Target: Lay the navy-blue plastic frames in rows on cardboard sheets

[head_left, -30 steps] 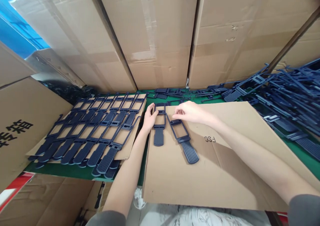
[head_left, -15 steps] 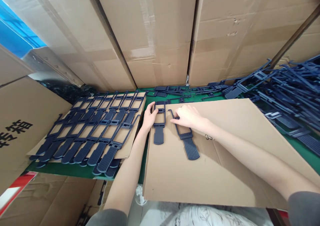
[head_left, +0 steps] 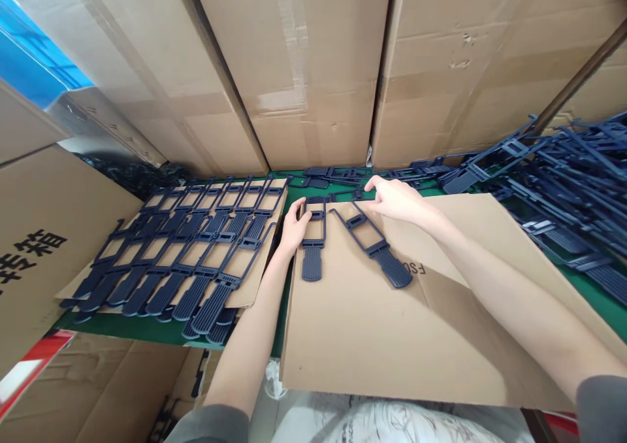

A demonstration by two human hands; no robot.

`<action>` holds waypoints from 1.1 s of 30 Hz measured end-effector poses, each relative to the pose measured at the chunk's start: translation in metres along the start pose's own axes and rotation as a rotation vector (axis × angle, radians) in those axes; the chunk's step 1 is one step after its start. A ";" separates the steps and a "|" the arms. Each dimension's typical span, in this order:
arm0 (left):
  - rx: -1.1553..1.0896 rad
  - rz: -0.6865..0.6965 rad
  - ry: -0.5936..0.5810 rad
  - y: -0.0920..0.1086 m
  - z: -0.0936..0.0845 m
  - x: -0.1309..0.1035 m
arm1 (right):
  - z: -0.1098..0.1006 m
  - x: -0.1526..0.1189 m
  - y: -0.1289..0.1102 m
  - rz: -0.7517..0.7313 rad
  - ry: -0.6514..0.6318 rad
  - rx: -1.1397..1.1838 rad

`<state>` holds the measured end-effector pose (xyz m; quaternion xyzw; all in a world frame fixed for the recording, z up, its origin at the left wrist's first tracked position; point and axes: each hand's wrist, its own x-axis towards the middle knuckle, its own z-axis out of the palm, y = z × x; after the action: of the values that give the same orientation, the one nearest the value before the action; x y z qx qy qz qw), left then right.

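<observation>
My left hand [head_left: 294, 229] grips the upper left edge of a dark blue plastic frame [head_left: 313, 244], which lies upright at the left of a cardboard sheet [head_left: 353, 345]. A second dark blue frame [head_left: 385, 250] lies tilted on the sheet, its ribbed end toward the lower right. Just beyond its upper end is my right hand [head_left: 392, 198], fingers apart and holding nothing, over the sheet's far edge.
At the left, overlapping rows of similar frames [head_left: 196, 266] rest on another cardboard piece. Loose frames [head_left: 573, 188] are heaped at the right on the green surface [head_left: 147, 328]. Tall cartons [head_left: 323, 70] stand along the back.
My right hand has let go of the tilted frame and moved up and right. That frame now lies further right and more slanted. My left hand has hardly moved.
</observation>
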<state>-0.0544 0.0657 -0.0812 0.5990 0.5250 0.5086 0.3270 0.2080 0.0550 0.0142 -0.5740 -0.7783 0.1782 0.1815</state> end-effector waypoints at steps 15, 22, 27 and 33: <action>0.092 0.094 -0.038 0.008 -0.001 -0.004 | 0.013 -0.024 -0.037 -0.783 -0.120 -0.121; 0.125 0.105 -0.026 0.008 0.000 -0.004 | 0.043 -0.075 -0.087 -0.947 -0.269 -0.168; 0.136 0.105 -0.027 0.010 0.001 -0.005 | 0.062 -0.082 -0.093 -0.911 -0.262 -0.213; 0.146 0.103 -0.025 0.008 0.000 -0.005 | 0.069 -0.083 -0.093 -0.761 -0.194 -0.154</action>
<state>-0.0511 0.0587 -0.0748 0.6537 0.5249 0.4777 0.2625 0.1201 -0.0552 -0.0067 -0.2373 -0.9599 0.0926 0.1168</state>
